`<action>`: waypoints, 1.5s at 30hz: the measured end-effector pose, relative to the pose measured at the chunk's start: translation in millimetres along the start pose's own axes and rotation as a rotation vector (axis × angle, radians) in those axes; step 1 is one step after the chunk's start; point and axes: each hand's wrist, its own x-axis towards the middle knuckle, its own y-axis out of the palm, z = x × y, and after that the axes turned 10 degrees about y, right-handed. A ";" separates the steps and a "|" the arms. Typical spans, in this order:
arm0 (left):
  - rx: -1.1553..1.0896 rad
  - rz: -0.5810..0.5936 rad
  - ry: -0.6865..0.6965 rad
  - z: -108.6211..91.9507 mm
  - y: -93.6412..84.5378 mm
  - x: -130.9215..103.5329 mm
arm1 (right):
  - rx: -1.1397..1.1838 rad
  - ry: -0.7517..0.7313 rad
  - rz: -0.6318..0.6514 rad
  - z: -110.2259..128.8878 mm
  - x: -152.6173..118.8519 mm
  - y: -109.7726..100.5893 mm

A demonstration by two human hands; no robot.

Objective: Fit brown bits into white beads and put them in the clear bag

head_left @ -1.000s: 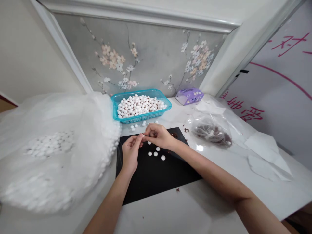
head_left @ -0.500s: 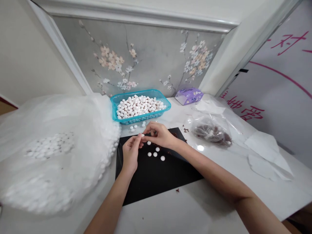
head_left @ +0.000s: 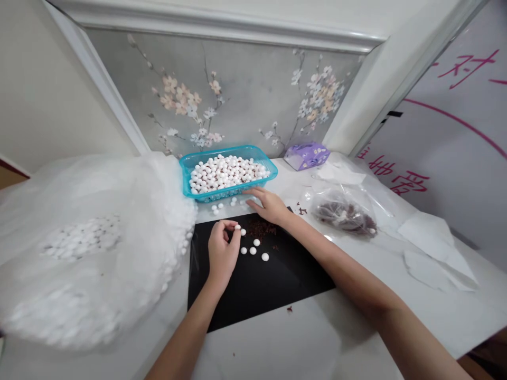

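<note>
Between the thumb and forefinger of my left hand (head_left: 224,245) is a small round white piece (head_left: 237,227), smooth and domed. Several more white domed pieces (head_left: 252,250) lie on the black mat (head_left: 253,295) just right of that hand. My right hand (head_left: 271,206) reaches over the mat's far edge with its fingers apart, close to the front wall of the turquoise basket (head_left: 227,194). Nothing shows in its fingers. White pieces (head_left: 222,171) with reddish-brown bits among them fill the basket. A pile of small reddish-brown bits (head_left: 261,229) lies on the mat below my right hand.
A big translucent bag (head_left: 130,184) of white pieces bulges on the left. To the right lies a clear bag (head_left: 344,216) of brown bits beside white paper scraps (head_left: 439,248). A purple tissue pack (head_left: 307,156) stands at the back against the wall panel.
My right hand has left my left hand and moved away and right, toward the basket, its fingers spreading. My left hand has shifted slightly right and nearer me, holding a white piece.
</note>
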 end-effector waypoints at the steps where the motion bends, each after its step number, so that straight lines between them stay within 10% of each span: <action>1: 0.026 0.022 0.032 0.5 0.1 -0.2 | -0.047 -0.022 0.059 -0.9 -1.0 1.8; 24: -0.392 -0.172 -0.203 2.8 -1.0 4.0 | 0.168 -0.167 0.167 40.6 -16.6 -1.1; 34: -0.362 -0.267 -0.216 7.0 -1.9 3.1 | -0.354 -0.106 0.246 43.5 -19.4 8.2; 45: -0.366 -0.237 -0.231 5.4 -1.6 3.1 | -0.256 -0.078 0.144 45.4 -20.2 0.2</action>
